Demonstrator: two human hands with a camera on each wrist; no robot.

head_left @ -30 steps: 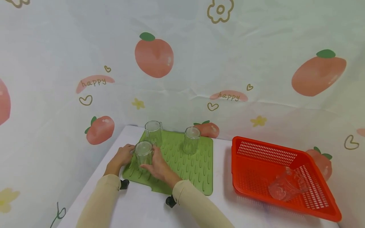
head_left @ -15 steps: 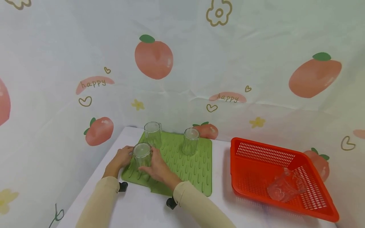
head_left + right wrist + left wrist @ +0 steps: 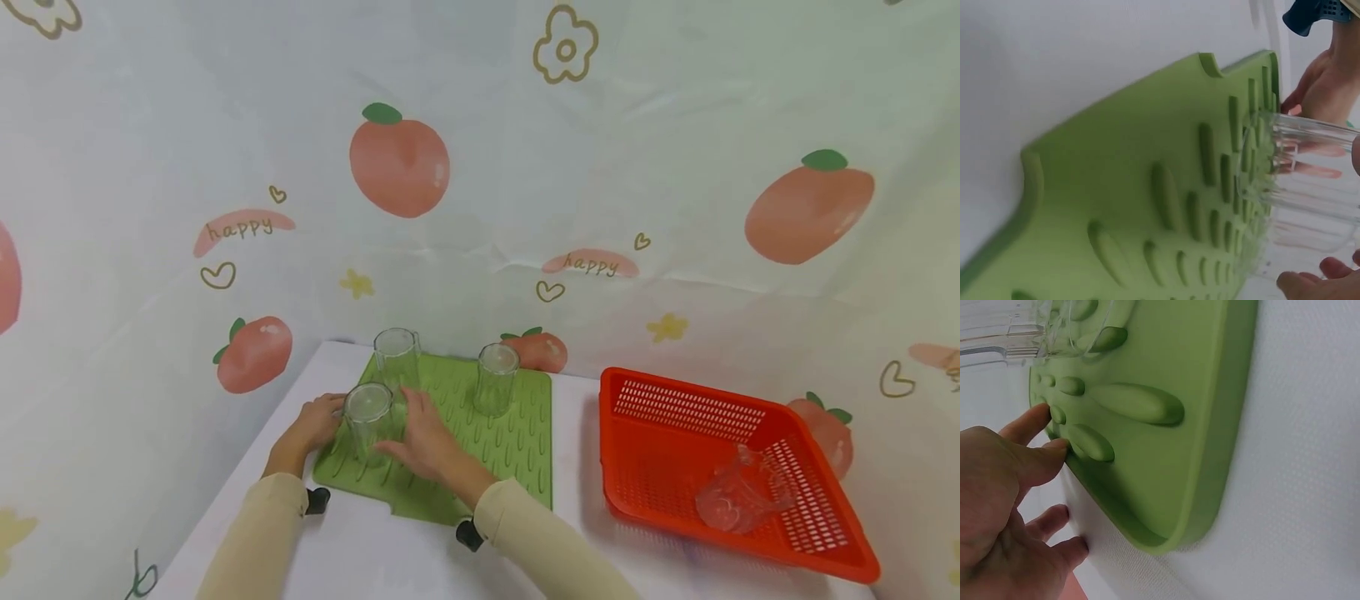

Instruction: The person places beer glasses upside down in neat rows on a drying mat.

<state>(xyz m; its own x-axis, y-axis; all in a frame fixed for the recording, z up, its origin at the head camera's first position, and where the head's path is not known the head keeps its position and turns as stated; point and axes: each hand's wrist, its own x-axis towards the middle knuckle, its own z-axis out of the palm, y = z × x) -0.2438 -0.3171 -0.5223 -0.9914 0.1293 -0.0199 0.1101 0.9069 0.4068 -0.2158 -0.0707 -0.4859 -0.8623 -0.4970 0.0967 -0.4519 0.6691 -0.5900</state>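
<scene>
A clear glass mug [image 3: 367, 427] stands, apparently upside down, on the front left of the green ridged mat [image 3: 525, 454]. My right hand [image 3: 432, 442] is at the mug's right side, thumb and fingers spread apart; in the right wrist view its lower fingertips [image 3: 1304, 284] lie clear of the glass [image 3: 1313, 181]. On the mug's other side is my left hand [image 3: 318, 419]. In the left wrist view, thumb and forefinger of that hand [image 3: 1004, 487] touch the mat's edge, apart from the glass. Two similar mugs stand behind: one back left [image 3: 397, 358], one farther right [image 3: 497, 383].
A red plastic basket [image 3: 678, 383] with perforated sides sits on the white table [image 3: 420, 558] at the right. Inside it, another clear glass mug [image 3: 738, 500] lies tilted. A printed cloth wall [image 3: 480, 150] rises right behind the mat.
My right hand has loosened from the front mug and drawn slightly to the right. The left hand stays close on the mug's left. The head view has tilted up slightly.
</scene>
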